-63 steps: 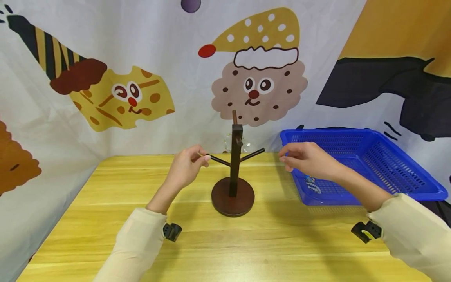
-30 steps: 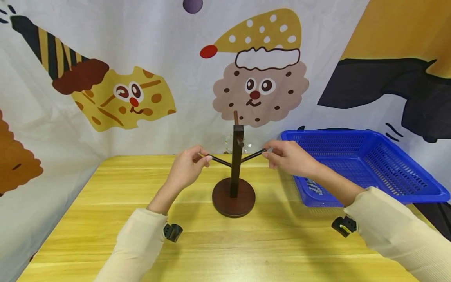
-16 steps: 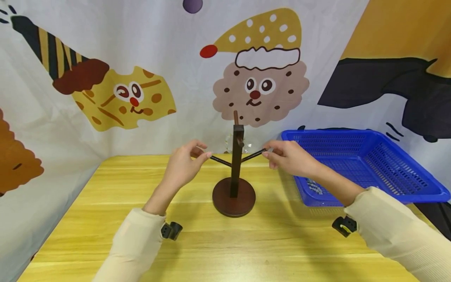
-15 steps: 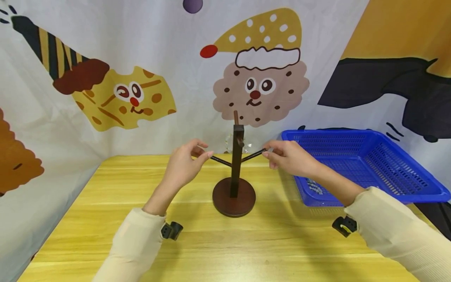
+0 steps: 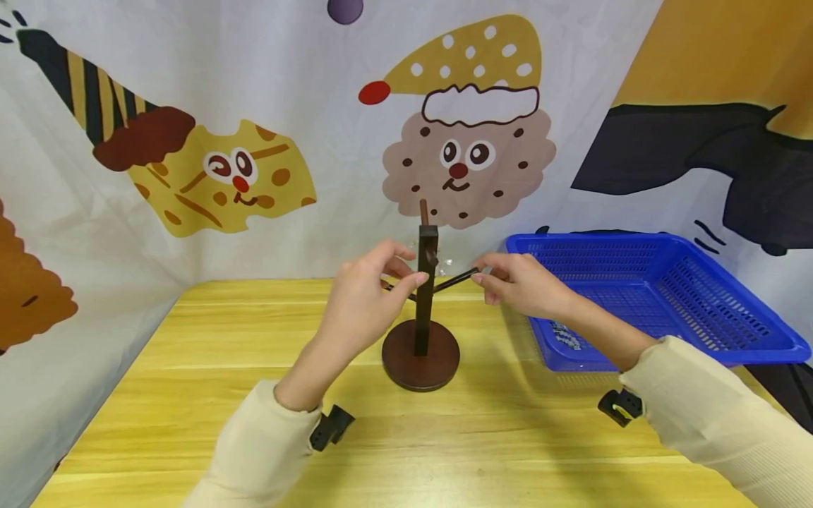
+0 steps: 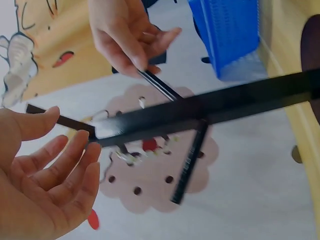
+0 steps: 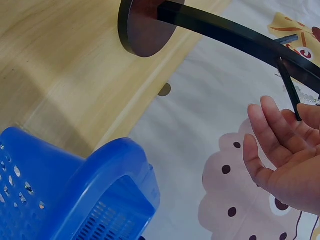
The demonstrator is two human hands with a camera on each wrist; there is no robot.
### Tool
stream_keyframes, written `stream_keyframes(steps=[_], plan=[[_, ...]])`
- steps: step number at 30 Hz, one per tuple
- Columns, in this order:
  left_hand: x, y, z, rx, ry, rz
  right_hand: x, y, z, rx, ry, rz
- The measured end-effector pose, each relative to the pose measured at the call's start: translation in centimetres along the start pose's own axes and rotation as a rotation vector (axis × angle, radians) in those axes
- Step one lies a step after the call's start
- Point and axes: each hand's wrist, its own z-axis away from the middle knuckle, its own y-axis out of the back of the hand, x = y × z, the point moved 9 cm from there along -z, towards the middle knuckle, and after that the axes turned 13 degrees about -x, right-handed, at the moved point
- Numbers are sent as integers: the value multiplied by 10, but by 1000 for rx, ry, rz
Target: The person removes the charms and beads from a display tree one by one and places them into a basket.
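Note:
A dark wooden rack (image 5: 421, 328) stands upright on its round base, with thin pegs slanting from the post. My right hand (image 5: 524, 283) pinches the tip of the right peg (image 5: 456, 280) between thumb and fingers. Close against the upper post, my left hand (image 5: 365, 300) is loosely spread and grips nothing. The left wrist view shows its thumb crossing over a top peg (image 6: 75, 124), fingers parted below. The left lower peg (image 6: 189, 167) is bare there and partly hidden by my hand in the head view. A thin beaded strand (image 5: 447, 266) shows behind the post.
A blue mesh basket (image 5: 591, 238) sits at the right of the wooden table (image 5: 209, 339), holding a small beaded strand (image 5: 567, 336). A cloth backdrop (image 5: 317, 247) with cartoon prints hangs right behind the table's far edge.
My right hand has come left from beside the basket to the right peg's tip. My left hand has let go of the left peg's tip and moved right to the post.

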Motion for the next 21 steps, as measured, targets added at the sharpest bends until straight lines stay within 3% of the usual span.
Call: stream_keyframes(steps=[8,21], plan=[[24,2,0,52,-53,-43,0,-1,0,-5,-4,0],[31,1,-2,94,-44,-81,1,-1,0,-1,17,6]])
